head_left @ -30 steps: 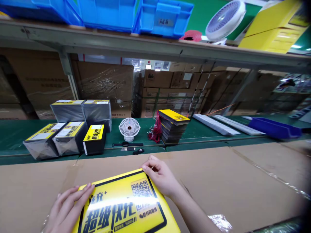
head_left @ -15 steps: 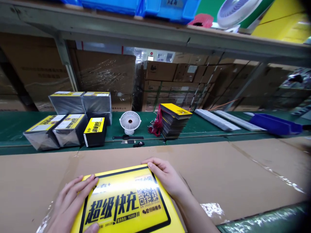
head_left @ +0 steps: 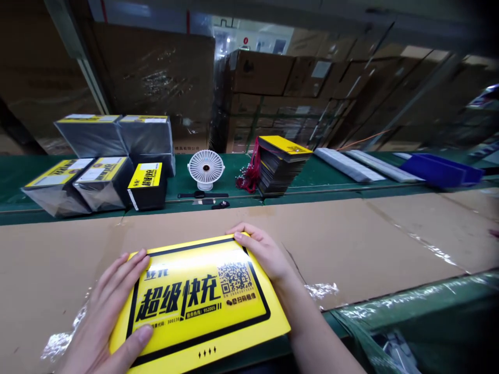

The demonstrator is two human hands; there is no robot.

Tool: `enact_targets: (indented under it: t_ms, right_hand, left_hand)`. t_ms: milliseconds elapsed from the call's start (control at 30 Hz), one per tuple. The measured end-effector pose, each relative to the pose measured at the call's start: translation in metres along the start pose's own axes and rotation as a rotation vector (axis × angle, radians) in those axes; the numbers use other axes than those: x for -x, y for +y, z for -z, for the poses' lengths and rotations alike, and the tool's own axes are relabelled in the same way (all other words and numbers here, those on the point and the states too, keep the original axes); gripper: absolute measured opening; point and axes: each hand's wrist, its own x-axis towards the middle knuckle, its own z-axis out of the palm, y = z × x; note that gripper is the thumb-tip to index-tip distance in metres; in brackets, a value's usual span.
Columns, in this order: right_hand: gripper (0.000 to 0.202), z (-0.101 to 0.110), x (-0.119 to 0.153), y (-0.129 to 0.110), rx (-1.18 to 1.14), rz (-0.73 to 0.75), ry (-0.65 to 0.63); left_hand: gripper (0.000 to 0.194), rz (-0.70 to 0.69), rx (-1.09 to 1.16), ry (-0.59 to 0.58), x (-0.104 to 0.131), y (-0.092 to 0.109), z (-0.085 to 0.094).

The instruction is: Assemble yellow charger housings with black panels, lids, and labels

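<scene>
A yellow panel (head_left: 187,332) with a black border, large black lettering and a QR code lies tilted in front of me, held between both hands. My left hand (head_left: 113,311) grips its left side, fingers over the upper left corner and thumb on the printed face. My right hand (head_left: 268,259) holds the upper right corner, thumb on the top edge and the other fingers partly hidden behind it. Beyond the panel, brown cardboard (head_left: 351,239) covers the near part of the bench.
On the green bench (head_left: 230,182) stand wrapped stacks (head_left: 103,182) of yellow-topped cards, a white fan (head_left: 206,168), a stack of dark cards (head_left: 278,169) with red cords, straps (head_left: 202,195), pale long strips (head_left: 346,165) and a blue bin (head_left: 440,170). Green wrap (head_left: 429,317) lies lower right.
The view has tipped downward, so the upper shelf with its blue bins has left the picture and the panel's lower edge now shows. Both hands keep their hold on the panel.
</scene>
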Motion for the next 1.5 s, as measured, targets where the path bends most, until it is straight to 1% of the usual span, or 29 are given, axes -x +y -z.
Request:
enact_targets:
  t_ms: [167,200,233,300,367,400,433,500,567,633,767,833,933,1067,1167,1233,1300,1400,1500]
  right_hand:
    - [0.028,0.003,-0.003,0.001,0.019,-0.003,-0.021]
    - [0.026,0.003,-0.002,0.002,0.058,0.019,-0.006]
    - [0.025,0.003,-0.001,0.001,0.137,0.078,0.023]
    - [0.019,0.005,0.003,-0.002,0.411,0.304,0.131]
    - [0.009,0.005,0.011,-0.008,0.766,0.574,0.23]
    - [0.005,0.004,0.015,-0.013,0.935,0.678,0.242]
    - [0.003,0.003,0.019,-0.017,1.086,0.747,0.226]
    - [0.01,-0.003,0.026,-0.025,1.332,0.808,0.15]
    - [0.014,-0.013,0.03,-0.03,1.51,0.796,0.116]
    - [0.018,-0.026,0.031,-0.032,1.607,0.761,0.136]
    - [0.019,-0.044,0.028,-0.028,1.629,0.726,0.18]
    - [0.014,-0.047,0.024,-0.027,1.599,0.692,0.185]
    - [0.013,-0.048,0.016,-0.029,1.591,0.656,0.179]
    - [0.025,-0.055,0.002,-0.032,1.723,0.616,0.171]
    - [0.031,-0.062,-0.003,-0.03,1.785,0.589,0.201]
    - [0.033,-0.063,-0.004,-0.028,1.795,0.599,0.221]
    - [0.031,-0.062,-0.003,-0.027,1.809,0.617,0.224]
    - [0.027,-0.059,-0.003,-0.026,1.827,0.638,0.226]
    - [0.026,-0.058,-0.004,-0.026,1.834,0.636,0.231]
  left_hand:
    - [0.056,0.012,0.003,-0.012,-0.002,-0.001,0.0]
    - [0.056,0.011,-0.002,-0.013,-0.002,-0.002,0.001]
    - [0.056,0.01,-0.011,-0.014,-0.002,-0.003,0.001]
    - [0.057,0.002,-0.032,-0.031,-0.001,-0.004,0.002]
    - [0.059,-0.018,-0.056,-0.051,0.0,-0.005,0.003]
    - [0.06,-0.029,-0.068,-0.057,0.0,-0.005,0.004]
    - [0.06,-0.04,-0.079,-0.057,0.0,-0.005,0.005]
    - [0.061,-0.062,-0.115,-0.048,-0.002,-0.004,0.008]
    - [0.064,-0.09,-0.179,-0.044,-0.005,-0.003,0.011]
    - [0.074,-0.132,-0.246,-0.024,-0.007,-0.002,0.013]
    - [0.108,-0.232,-0.304,-0.036,-0.009,0.001,0.011]
    - [0.116,-0.263,-0.327,-0.06,-0.009,0.004,0.008]
    - [0.115,-0.315,-0.358,-0.051,-0.01,0.009,0.006]
    - [0.115,-0.375,-0.391,-0.027,-0.013,0.014,0.003]
    - [0.119,-0.418,-0.431,0.018,-0.015,0.021,0.0]
    - [0.121,-0.417,-0.45,0.041,-0.015,0.026,-0.003]
    - [0.119,-0.388,-0.458,0.044,-0.014,0.03,-0.006]
    - [0.116,-0.359,-0.421,0.054,-0.014,0.028,-0.01]
    - [0.11,-0.391,-0.382,0.053,-0.015,0.019,-0.011]
